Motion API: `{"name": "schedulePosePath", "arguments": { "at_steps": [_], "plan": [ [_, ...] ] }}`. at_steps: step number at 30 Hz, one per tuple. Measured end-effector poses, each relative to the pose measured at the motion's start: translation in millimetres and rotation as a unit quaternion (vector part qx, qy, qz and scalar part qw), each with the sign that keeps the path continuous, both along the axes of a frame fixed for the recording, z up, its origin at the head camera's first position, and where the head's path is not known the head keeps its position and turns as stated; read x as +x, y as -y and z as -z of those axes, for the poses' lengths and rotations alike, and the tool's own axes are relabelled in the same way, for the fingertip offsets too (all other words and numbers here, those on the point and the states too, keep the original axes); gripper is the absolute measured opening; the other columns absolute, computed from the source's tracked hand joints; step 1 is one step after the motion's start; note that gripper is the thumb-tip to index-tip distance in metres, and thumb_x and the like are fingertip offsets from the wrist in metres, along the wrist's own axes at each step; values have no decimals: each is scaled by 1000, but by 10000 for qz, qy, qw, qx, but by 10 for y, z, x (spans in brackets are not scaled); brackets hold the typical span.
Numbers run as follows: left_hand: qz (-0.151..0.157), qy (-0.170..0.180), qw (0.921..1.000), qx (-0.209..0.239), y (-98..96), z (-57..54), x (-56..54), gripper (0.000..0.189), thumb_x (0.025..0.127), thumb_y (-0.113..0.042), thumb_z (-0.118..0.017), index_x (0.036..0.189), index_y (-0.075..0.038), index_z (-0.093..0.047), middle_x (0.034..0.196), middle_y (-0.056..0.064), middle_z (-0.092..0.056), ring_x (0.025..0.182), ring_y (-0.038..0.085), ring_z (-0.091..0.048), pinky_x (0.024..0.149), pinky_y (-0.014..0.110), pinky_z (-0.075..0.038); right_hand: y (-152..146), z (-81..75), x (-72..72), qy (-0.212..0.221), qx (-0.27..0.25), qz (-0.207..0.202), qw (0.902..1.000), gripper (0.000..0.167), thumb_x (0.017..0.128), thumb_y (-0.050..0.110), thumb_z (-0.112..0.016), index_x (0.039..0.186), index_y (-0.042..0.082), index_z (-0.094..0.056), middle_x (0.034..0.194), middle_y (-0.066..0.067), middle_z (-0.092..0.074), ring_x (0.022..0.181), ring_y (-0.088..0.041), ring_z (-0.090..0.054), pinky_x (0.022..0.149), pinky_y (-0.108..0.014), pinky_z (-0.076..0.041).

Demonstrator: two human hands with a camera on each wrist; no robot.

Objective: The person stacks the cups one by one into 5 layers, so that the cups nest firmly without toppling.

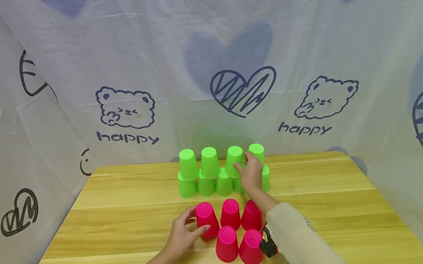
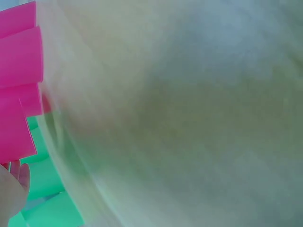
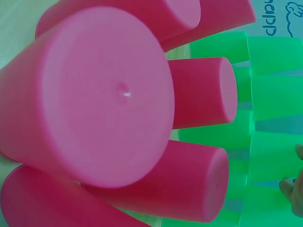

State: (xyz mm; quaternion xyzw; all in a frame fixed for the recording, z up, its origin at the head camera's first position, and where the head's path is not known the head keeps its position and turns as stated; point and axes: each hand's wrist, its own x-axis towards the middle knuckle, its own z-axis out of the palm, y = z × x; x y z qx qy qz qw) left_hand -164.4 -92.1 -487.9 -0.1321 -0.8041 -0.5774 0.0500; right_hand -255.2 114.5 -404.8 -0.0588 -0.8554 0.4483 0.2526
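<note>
Several green cups stand upside down in two rows, one on top of the other. My right hand [image 1: 251, 172] is at the upper row, its thumb and fingers pinching the third green cup from the left [image 1: 234, 161]. Beside it on the right is the end upper cup [image 1: 256, 152], partly behind my hand. Lower down, my left hand [image 1: 182, 234] curls round the leftmost pink cup [image 1: 206, 220], thumb in front and fingers behind. In the left wrist view its fingers [image 2: 24, 176] show at that cup's rim.
More upside-down pink cups stand close together: two behind [image 1: 230, 214], two in front [image 1: 226, 244]. My right forearm [image 1: 298, 235] passes over their right side. The wooden table [image 1: 127, 205] ends at a printed cloth [image 1: 178, 89] behind the green cups.
</note>
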Motion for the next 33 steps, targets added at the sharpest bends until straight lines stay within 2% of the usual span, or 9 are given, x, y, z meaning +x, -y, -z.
{"name": "schedulePosePath", "arguments": {
  "at_steps": [6, 10, 16, 20, 26, 33],
  "plan": [
    [-24, -310, 9995, 17, 17, -146, -78, 50, 71, -8, -79, 116, -5, -59, 109, 7, -67, 99, 26, -63, 84, 38, -55, -19, -13, 7, -79, 59, -12, 10000, 35, 74, 0, -73, 105, -9, -61, 99, -23, -66, 89, -33, -63, 80, -40, -55],
    [-46, -378, 9992, 99, 34, -257, -116, 51, 71, -8, -79, 118, -5, -59, 111, 8, -66, 101, 27, -62, 85, 43, -54, -38, -21, 13, -62, 5, -49, 10000, 34, 75, 0, -73, 106, -9, -61, 99, -23, -66, 90, -33, -64, 80, -39, -55],
    [-87, -628, 9979, -100, 83, -421, -174, 53, 71, -9, -79, 119, -3, -58, 111, 10, -66, 100, 27, -63, 84, 36, -55, -93, -51, 56, 19, -42, -122, 9999, 35, 75, 0, -73, 107, -8, -61, 99, -24, -66, 90, -35, -64, 79, -40, -56],
    [-161, -809, 9963, -228, 118, -527, -223, 53, 71, -9, -79, 119, -2, -57, 110, 11, -66, 99, 26, -63, 83, 38, -55, -179, -59, 74, -17, -88, -315, 9995, 32, 76, 0, -72, 105, -10, -61, 97, -27, -65, 88, -36, -64, 78, -40, -56],
    [-194, -819, 9958, -357, 138, -653, -258, 53, 72, -9, -78, 119, -1, -56, 111, 12, -66, 100, 27, -63, 83, 36, -55, -321, -65, 114, -84, -103, -655, 9978, 30, 76, -1, -70, 102, -13, -62, 94, -27, -65, 83, -36, -65, 74, -40, -57],
    [-192, -867, 9954, -363, 121, -781, -293, 53, 72, -6, -78, 119, 0, -55, 110, 15, -66, 99, 29, -63, 84, 41, -55, -454, -79, 179, -6, -177, -856, 9962, 29, 77, 2, -71, 101, -12, -63, 96, -27, -66, 84, -36, -65, 75, -39, -57]
  ]
}}
